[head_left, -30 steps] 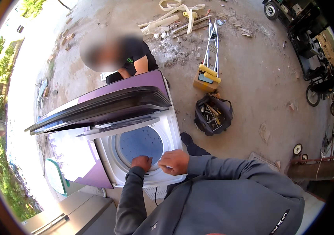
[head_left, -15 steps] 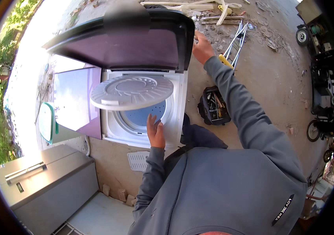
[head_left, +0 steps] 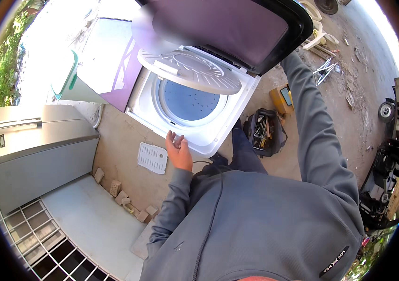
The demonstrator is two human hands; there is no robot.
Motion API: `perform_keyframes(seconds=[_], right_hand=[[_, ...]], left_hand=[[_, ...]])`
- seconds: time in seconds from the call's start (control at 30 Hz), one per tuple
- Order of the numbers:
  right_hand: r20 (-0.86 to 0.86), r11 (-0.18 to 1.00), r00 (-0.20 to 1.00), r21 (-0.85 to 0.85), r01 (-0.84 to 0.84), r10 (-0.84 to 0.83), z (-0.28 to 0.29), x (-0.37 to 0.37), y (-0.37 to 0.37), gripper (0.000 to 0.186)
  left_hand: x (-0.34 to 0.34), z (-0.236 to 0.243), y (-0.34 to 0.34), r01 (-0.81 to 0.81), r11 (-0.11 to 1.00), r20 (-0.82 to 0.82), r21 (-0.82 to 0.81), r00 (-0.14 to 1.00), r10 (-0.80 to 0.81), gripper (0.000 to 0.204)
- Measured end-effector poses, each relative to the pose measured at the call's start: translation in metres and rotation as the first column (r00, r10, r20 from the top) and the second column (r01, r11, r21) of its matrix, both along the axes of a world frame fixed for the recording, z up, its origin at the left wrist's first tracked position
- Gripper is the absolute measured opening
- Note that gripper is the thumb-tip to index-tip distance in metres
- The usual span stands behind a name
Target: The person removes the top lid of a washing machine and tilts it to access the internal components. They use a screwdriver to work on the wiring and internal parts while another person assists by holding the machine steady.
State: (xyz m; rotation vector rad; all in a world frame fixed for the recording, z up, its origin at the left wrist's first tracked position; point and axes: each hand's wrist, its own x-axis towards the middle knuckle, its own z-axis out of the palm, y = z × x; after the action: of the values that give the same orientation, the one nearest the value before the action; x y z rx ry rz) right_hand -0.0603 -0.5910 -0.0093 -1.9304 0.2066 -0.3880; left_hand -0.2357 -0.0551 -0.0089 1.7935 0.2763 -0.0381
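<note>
In the head view, a white top-loading washing machine with purple panels stands with its dark-framed outer lid and white slotted inner lid raised over a blue, perforated tub. My left hand is open at the machine's front edge, palm partly up, fingers loosely bent and apart. My right arm reaches to the outer lid's right edge; that hand is hidden behind the lid, so its grip is unseen.
A steel refrigerator lies left beside a metal grid and bricks. A slotted white plate lies below the washer. Right are a tool bag, cardboard box, stepladder, wood scraps and a wheeled vehicle.
My left hand has come out of the tub to the front edge and opened. My right hand has risen to the outer lid, disappearing behind it. The view has shifted; the other person is hidden.
</note>
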Motion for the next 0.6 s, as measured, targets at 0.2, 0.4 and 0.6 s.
perform_keyframes(seconds=[0.2, 0.4, 0.6], right_hand=[[0.126, 0.787, 0.99, 0.606, -0.121, 0.054, -0.037, 0.032, 0.013, 0.027], [-0.003, 0.963, 1.0, 0.269, 0.008, -0.008, 0.066, -0.019, 0.07, 0.037], [-0.079, 0.974, 0.997, 0.224, 0.042, -0.024, 0.092, -0.036, 0.087, 0.047]], left_hand=[[0.004, 0.026, -0.045, 0.012, 0.975, 0.118, 0.22, 0.992, -0.039, 0.057], [-0.004, 0.134, -0.102, 0.343, 0.93, 0.319, 0.132, 0.874, -0.367, 0.033], [0.048, 0.192, -0.138, 0.035, 0.912, 0.174, -0.408, 0.984, 0.04, 0.062]])
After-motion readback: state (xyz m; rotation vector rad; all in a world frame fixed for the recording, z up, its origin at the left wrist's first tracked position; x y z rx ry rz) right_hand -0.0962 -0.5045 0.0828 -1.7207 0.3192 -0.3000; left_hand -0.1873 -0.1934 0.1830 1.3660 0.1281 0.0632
